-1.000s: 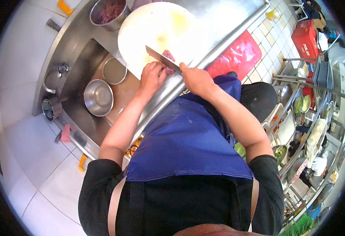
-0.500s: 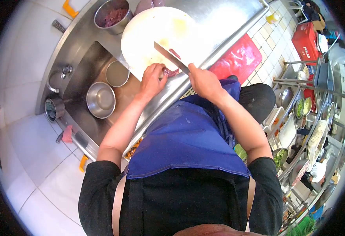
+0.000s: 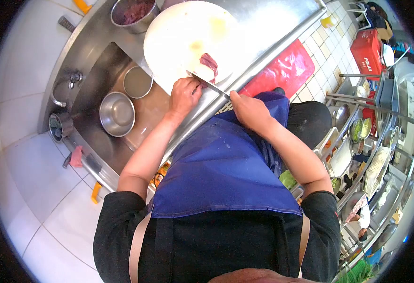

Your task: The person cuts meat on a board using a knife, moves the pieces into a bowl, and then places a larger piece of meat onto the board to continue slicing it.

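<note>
Red meat [image 3: 209, 61]: position to be recorded?

"Noted as a loose strip lying on the round white board [image 3: 169, 37], beyond the knife. A second piece [image 3: 201, 86] is partly hidden by fingers near the board's lower edge."

And at far left?

"A pink cloth [image 3: 76, 157] is seen by the sink rim, and a small metal container [image 3: 65, 125] is seen at the sink corner. A faucet [image 3: 75, 78] is mounted on the sink's left side. In the sink [image 3: 101, 61], one metal bowl [image 3: 117, 114] is placed just beside a round metal pan [image 3: 137, 82]."

Vessels above the sink?

"One metal pot [image 3: 145, 26], with dark red meat held inside, is located just beside the board."

Hands, left then right?

"By the left hand [image 3: 185, 96], with fingers bent, the second piece is held down. The knife [image 3: 210, 85] is gripped at its handle by the closed right hand [image 3: 249, 109]; its blade is extended toward the left fingers. Whether the blade is in contact with the second piece cannot be told."

Items further right?

"A red sheet [image 3: 287, 68] is observed beyond the counter edge. A red crate [image 3: 368, 52] is seen near a metal rack [image 3: 358, 98], on which vessels are held."
</note>
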